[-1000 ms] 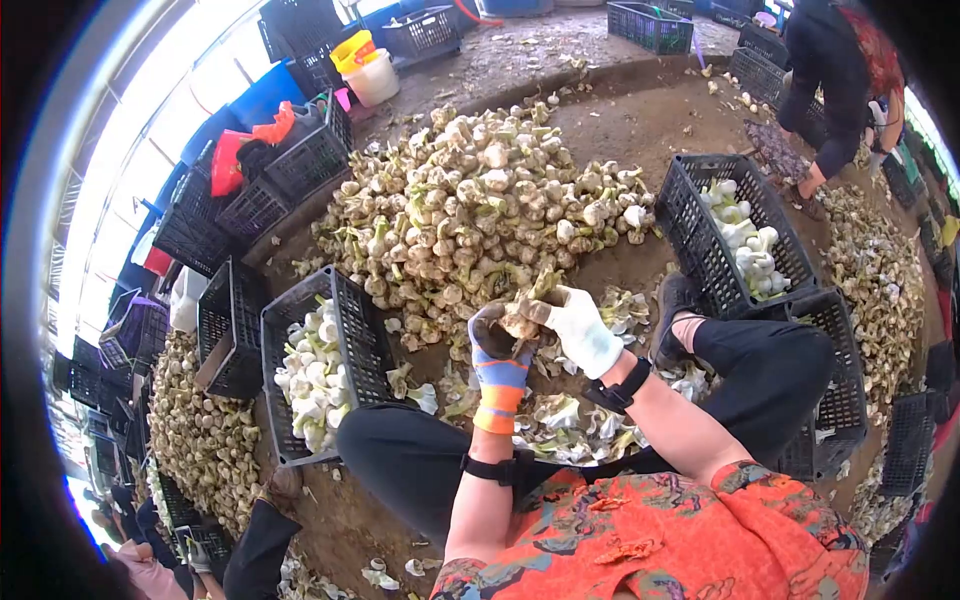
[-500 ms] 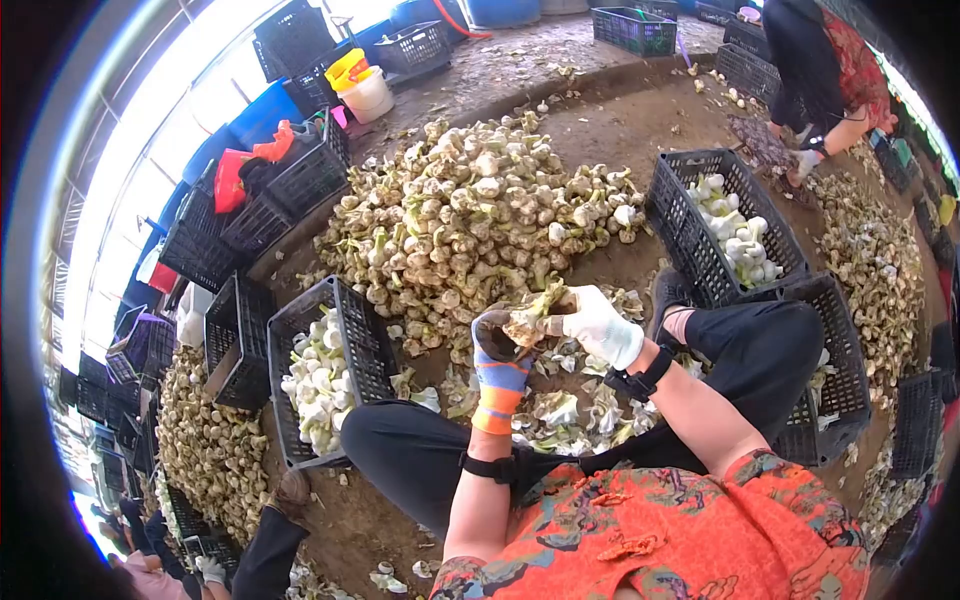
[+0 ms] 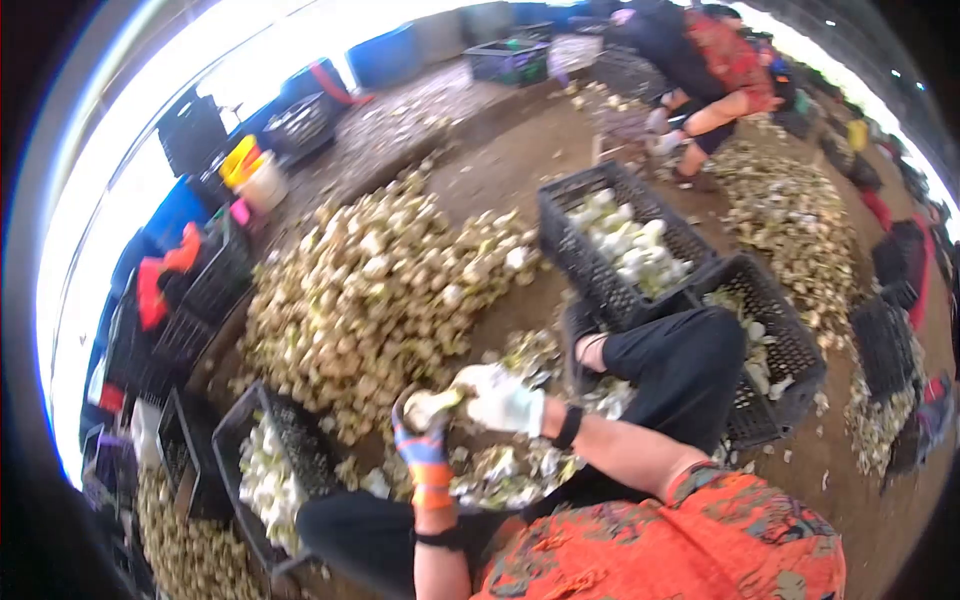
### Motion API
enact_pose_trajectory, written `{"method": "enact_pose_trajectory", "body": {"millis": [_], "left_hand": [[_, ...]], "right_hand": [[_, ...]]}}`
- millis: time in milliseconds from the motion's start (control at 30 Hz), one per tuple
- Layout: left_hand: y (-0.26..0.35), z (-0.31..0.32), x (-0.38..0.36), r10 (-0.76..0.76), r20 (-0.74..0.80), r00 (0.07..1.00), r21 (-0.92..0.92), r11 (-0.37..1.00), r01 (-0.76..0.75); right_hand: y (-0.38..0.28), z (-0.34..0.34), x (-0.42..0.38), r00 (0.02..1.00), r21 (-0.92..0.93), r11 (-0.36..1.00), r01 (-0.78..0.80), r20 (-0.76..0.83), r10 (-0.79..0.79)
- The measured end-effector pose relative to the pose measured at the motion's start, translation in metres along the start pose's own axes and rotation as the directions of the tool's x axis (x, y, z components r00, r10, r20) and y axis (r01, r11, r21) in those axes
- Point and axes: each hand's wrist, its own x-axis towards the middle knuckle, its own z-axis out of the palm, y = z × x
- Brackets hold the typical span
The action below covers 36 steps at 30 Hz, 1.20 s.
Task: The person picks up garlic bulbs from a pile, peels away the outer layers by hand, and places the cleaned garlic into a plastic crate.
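A garlic bulb (image 3: 430, 406), pale and mostly white, is held in front of my crossed legs. My left hand (image 3: 418, 437), in a grey, blue and orange glove, is closed around it. My right hand (image 3: 500, 398), in a white glove, is closed at the bulb's greenish stem end; its fingertips are blurred. Just beyond my hands lies a large heap of unpeeled garlic (image 3: 365, 290). Loose garlic skins (image 3: 520, 470) cover the ground under my hands.
A black crate of white garlic (image 3: 262, 480) stands at my left. Another crate (image 3: 590, 260) with white bulbs and a crate (image 3: 790, 360) with some pieces stand at my right. A co-worker (image 3: 720, 60) bends beside another garlic heap (image 3: 785, 220). A white bucket (image 3: 264, 185) stands at back left.
My view has turned right, so the scene has shifted left. The bulb between my hands now looks whiter and cleaner, without the loose brown skin. Both hands stay on the bulb.
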Motion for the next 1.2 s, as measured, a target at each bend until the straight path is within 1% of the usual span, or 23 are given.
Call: {"method": "enact_pose_trajectory", "body": {"millis": [67,100,167,267,300,333,367,400,433,467,500,533,600,633,667,700,800,833,933,967,1067,1167,1200], "left_hand": [[-0.014,-0.02,0.008,-0.018,0.115,0.993,-0.037,0.999,0.022],[0.0,-0.009,0.007,-0.066,0.163,0.984,-0.067,0.995,0.078],[0.029,0.006,0.0,-0.137,0.203,0.97,-0.029,0.989,0.146],[0.007,-0.014,0.009,-0.082,0.304,0.949,0.084,0.995,0.059],[0.016,-0.015,0.008,-0.046,0.336,0.941,0.122,0.992,0.005],[0.023,-0.01,0.006,-0.017,0.367,0.93,0.162,0.986,-0.046],[0.025,-0.014,0.0,-0.056,0.365,0.929,0.103,0.995,0.019],[0.024,-0.02,-0.007,-0.09,0.369,0.925,0.04,0.996,0.081],[0.022,-0.024,-0.011,-0.118,0.387,0.915,-0.026,0.99,0.139],[0.021,-0.024,-0.011,-0.134,0.418,0.899,-0.101,0.976,0.192],[0.031,-0.019,-0.011,-0.119,0.351,0.929,-0.031,0.99,0.138],[0.024,-0.023,-0.009,-0.199,0.277,0.94,-0.178,0.951,0.254],[0.01,-0.033,0.002,-0.154,0.291,0.944,-0.047,0.984,0.175],[0.008,-0.031,0.003,-0.072,0.294,0.953,0.055,0.997,0.058],[0.007,-0.027,0.003,0.008,0.306,0.952,0.157,0.986,-0.059],[0.005,-0.024,0.002,0.082,0.33,0.941,0.257,0.951,-0.173],[0.0,-0.016,0.001,0.077,0.356,0.931,0.275,0.944,-0.183],[0.004,-0.016,-0.002,0.05,0.345,0.937,0.358,0.916,-0.18],[0.01,-0.018,-0.003,0.023,0.398,0.917,0.398,0.897,-0.195],[0.011,-0.02,-0.005,-0.044,0.411,0.911,0.338,0.935,-0.108],[0.012,-0.016,-0.01,-0.037,0.411,0.911,0.315,0.943,-0.104],[0.009,-0.018,-0.011,-0.077,0.434,0.898,0.223,0.975,-0.024],[0.01,-0.017,-0.01,-0.085,0.442,0.893,0.183,0.983,0.003]], "right_hand": [[0.0,-0.005,0.003,0.989,0.152,0.977,-0.147,0.039,0.143],[-0.004,-0.011,0.005,0.954,0.276,0.913,-0.3,0.073,0.292],[-0.015,-0.016,0.008,0.82,0.499,0.662,-0.56,0.218,0.529],[-0.001,0.006,-0.006,0.922,0.605,0.735,-0.306,-0.004,0.387],[0.003,0.009,-0.011,0.963,0.295,0.94,-0.169,-0.155,0.222],[0.015,0.003,-0.013,0.986,-0.159,0.987,-0.008,-0.166,-0.019],[0.026,-0.004,-0.014,0.951,-0.588,0.801,0.114,-0.168,-0.259],[0.044,-0.009,-0.01,0.967,-0.592,0.804,0.055,-0.17,-0.192],[0.054,-0.009,-0.001,0.861,0.217,0.938,-0.269,-0.381,0.336],[0.066,-0.026,0.002,0.855,-0.08,0.867,-0.491,-0.234,0.463],[0.106,-0.028,-0.006,0.85,-0.167,0.846,-0.506,0.071,0.523],[0.095,-0.031,-0.005,0.784,-0.468,0.751,-0.466,0.175,0.595],[0.061,-0.029,-0.011,0.91,-0.519,0.813,-0.262,0.148,0.388],[0.033,-0.026,0.0,0.967,-0.301,0.938,-0.174,0.129,0.221],[-0.002,-0.031,0.011,0.948,-0.023,0.974,-0.227,0.225,0.226],[-0.024,-0.031,0.017,0.956,-0.047,0.989,-0.141,0.254,0.148],[-0.038,-0.012,0.021,0.961,-0.205,0.976,0.073,0.278,-0.013],[-0.041,-0.011,0.02,0.963,-0.224,0.97,0.089,0.268,-0.026],[-0.042,-0.01,0.02,0.923,-0.331,0.935,0.125,0.385,0.013],[-0.036,-0.009,0.022,0.909,-0.318,0.936,0.151,0.416,-0.005],[-0.029,-0.005,0.029,0.887,-0.328,0.941,0.082,0.454,0.081],[-0.034,0.002,0.025,0.903,-0.403,0.91,0.096,0.42,0.091],[-0.029,0.004,0.026,0.913,-0.339,0.941,0.004,0.386,0.135]]}}
